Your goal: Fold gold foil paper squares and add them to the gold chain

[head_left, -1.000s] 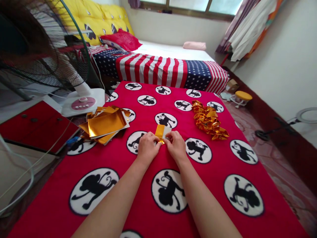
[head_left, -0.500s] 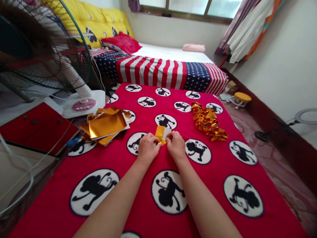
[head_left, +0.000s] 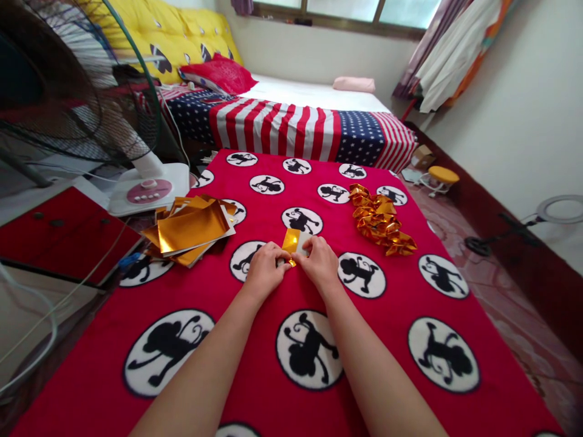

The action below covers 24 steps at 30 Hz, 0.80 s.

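Note:
A small folded sheet of gold foil paper, with a whitish part showing on its right, lies on the red monkey-print cloth. My left hand pinches its near left side with bent fingers. Against its near right side, my right hand is closed, the thumb reaching in close to the left fingertips. Part of the paper is hidden under my fingers. To the left rests a loose stack of gold foil sheets with white edges. A row of folded gold paper pieces lies to the right.
An electric fan stands at the left beside a red drawer cabinet. Behind the cloth is a bed with a striped and starred cover. A yellow stool is on the floor at the right.
My right thumb has moved left across the paper's near edge, toward the left fingertips. The whole view has shifted slightly.

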Available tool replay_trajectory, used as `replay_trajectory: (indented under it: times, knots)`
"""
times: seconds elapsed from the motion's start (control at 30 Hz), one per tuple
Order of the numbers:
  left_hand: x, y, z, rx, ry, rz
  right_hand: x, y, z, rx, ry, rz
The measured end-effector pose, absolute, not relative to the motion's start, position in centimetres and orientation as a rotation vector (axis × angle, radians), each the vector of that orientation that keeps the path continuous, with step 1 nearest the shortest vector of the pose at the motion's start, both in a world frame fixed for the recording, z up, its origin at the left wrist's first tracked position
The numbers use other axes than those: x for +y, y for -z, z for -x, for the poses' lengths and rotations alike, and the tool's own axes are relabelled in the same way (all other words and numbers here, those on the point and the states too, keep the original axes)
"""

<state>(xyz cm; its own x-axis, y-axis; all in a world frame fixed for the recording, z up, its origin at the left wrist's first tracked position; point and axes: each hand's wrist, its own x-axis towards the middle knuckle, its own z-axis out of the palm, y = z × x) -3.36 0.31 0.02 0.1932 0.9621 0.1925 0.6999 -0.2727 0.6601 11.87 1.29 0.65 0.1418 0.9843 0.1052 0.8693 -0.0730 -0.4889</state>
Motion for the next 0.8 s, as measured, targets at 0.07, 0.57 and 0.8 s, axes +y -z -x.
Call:
replay_trajectory:
  times: [0.07,0.57,0.8]
  knots:
    - [0.3,-0.2,3.4,1.534,-0.833,-2.034,1.2,-0.6,-11.8,-1.770,-0.344,1.990]
    - [0.3,-0.2,2.8,1.659,-0.840,-2.061,1.0,-0.3,-11.7,-1.754,-0.333,1.957]
    - [0.5,-0.2,2.1,1.825,-0.825,-2.069,1.0,0.0,-11.7,-1.755,-0.319,1.935]
